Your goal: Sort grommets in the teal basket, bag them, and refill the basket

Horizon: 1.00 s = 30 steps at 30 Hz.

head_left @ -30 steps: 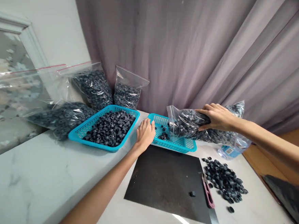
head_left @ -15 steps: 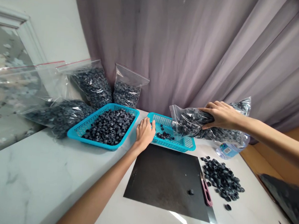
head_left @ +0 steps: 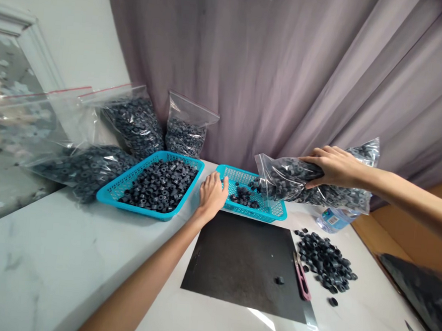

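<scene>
My right hand (head_left: 336,166) grips a clear plastic bag (head_left: 284,180) full of small black ring-shaped pieces, tilted with its mouth over the small blue basket (head_left: 278,211). Black pieces (head_left: 244,197) spill from the bag's mouth and lie in a small heap on the basket's floor. My left hand (head_left: 213,192) is closed over the left rim of that same basket; its fingertips are partly hidden. To the left of this hand, a larger blue basket (head_left: 109,196) holds many of the black rings (head_left: 162,184).
Filled zip bags (head_left: 133,124) stand and lean at the back left. A black mat (head_left: 244,263) bears one loose piece and a pair of pink-handled snips (head_left: 302,282). Right of it lies a pile of black pieces (head_left: 326,261), with a water bottle (head_left: 332,221) behind.
More black pieces have dropped into the small basket, and some are at the bag's mouth. My right hand and the bag have shifted slightly right. The left hand stays at the rim.
</scene>
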Each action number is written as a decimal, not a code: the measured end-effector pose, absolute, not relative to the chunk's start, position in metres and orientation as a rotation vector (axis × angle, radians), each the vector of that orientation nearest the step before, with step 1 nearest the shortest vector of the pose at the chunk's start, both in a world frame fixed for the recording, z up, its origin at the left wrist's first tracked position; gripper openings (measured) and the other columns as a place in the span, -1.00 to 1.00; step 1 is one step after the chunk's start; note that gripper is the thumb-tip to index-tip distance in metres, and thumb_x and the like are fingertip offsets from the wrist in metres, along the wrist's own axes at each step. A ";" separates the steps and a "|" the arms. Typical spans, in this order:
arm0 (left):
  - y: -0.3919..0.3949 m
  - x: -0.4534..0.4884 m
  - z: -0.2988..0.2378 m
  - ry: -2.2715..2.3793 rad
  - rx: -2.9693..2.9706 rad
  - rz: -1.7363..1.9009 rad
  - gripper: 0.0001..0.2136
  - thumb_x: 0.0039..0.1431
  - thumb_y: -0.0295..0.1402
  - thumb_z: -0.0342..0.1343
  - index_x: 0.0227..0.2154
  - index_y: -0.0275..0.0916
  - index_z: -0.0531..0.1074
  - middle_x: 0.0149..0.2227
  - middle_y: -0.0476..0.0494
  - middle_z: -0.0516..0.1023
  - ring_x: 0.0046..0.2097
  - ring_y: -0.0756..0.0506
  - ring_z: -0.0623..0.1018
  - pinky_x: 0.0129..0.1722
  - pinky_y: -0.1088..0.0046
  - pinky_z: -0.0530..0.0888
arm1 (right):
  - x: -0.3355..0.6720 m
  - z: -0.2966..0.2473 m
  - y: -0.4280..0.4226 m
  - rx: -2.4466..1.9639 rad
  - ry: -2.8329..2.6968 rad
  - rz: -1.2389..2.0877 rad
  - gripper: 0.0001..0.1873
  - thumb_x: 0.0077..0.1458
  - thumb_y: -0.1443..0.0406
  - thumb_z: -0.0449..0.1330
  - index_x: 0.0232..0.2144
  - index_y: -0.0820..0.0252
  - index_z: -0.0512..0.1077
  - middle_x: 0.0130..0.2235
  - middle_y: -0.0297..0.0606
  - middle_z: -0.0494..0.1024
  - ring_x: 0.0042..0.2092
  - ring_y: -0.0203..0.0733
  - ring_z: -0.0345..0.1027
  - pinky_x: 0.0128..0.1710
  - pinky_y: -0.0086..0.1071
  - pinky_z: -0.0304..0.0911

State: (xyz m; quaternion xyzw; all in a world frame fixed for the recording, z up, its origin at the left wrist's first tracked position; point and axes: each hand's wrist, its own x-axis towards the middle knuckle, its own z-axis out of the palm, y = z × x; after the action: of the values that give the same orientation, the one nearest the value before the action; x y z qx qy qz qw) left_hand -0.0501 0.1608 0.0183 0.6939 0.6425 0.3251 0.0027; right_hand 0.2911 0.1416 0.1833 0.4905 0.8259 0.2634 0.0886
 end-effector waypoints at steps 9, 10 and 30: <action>0.163 -0.051 0.018 2.016 2.187 1.014 -0.61 0.49 -0.23 -0.16 0.15 -0.37 0.37 0.17 -0.37 0.53 0.23 -0.26 0.47 0.22 0.24 0.37 | 0.300 0.189 0.136 1.469 2.438 0.756 -0.11 0.06 -0.26 0.22 0.27 0.10 0.39 -0.10 0.00 0.48 -0.07 0.19 0.34 -0.03 -0.06 0.22; 0.163 -0.051 0.018 2.016 2.190 1.012 -0.61 0.49 -0.23 -0.16 0.14 -0.38 0.37 0.17 -0.37 0.53 0.23 -0.27 0.47 0.22 0.24 0.37 | 0.301 0.189 0.136 1.471 2.441 0.753 -0.11 0.06 -0.27 0.22 0.28 0.09 0.39 -0.10 -0.01 0.47 -0.07 0.19 0.34 -0.03 -0.06 0.23; 0.163 -0.050 0.018 2.034 2.202 1.009 -0.62 0.46 -0.23 -0.13 0.14 -0.34 0.38 0.17 -0.37 0.54 0.22 -0.28 0.49 0.21 0.21 0.38 | 0.310 0.191 0.130 1.525 2.414 0.670 -0.13 0.06 -0.23 0.24 0.29 0.07 0.39 -0.06 0.02 0.48 -0.01 0.23 0.33 0.02 -0.04 0.21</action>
State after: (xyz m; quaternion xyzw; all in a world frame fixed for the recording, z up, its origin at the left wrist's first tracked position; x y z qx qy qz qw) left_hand -0.0504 0.1635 0.0178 0.6962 0.6430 0.3191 -0.0105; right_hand 0.3103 0.1303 0.1909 0.5170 0.8187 0.2272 0.1042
